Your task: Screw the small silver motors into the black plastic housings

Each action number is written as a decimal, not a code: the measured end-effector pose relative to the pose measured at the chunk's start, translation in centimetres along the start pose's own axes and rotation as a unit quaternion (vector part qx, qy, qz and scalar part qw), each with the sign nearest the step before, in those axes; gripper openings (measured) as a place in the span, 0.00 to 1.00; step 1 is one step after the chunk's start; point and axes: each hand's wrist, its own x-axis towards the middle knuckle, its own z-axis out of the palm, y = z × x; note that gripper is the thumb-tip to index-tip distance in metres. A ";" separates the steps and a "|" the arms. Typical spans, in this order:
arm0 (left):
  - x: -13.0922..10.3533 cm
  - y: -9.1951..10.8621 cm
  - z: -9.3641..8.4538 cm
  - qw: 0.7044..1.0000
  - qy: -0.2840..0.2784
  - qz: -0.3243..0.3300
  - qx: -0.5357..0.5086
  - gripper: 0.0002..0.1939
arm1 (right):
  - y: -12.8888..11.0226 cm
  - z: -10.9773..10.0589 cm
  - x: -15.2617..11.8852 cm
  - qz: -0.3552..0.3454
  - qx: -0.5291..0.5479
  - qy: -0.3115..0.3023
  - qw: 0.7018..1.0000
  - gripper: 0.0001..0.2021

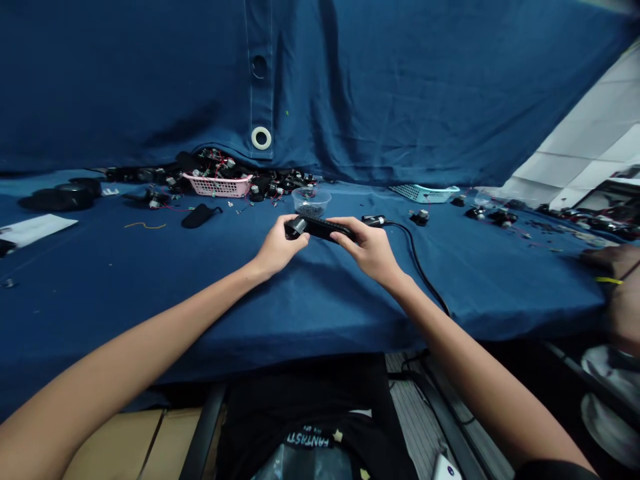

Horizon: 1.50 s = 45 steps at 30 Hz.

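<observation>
the black device [323, 229] is in both hands, near the middle of the blue-covered worktop [320, 307], just this side of a clear tub [326, 200] with small dark bits in it. the left grip [283, 245] has thumb and fingers closed around the rounded end, where a grey, shinier patch shows; the right grip [371, 250] pinches the long end, thumb on the near side and fingers over the top. it seems to be held clear of the cloth.

it looks light enough for fingertips, and its long body probably is stiff, hard plastic that will not bend under a pinch. the surface may be smooth and a little slippery, so the firmest hold is likely along the two long edges, with the rounded end steadied more gently in case it is a separate or fragile part; i cannot tell which
</observation>
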 end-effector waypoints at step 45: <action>1.4 -3.4 -9.5 0.921 -0.082 0.091 0.370 0.19 | 17.3 -4.3 14.4 0.111 -0.275 0.031 0.955 0.18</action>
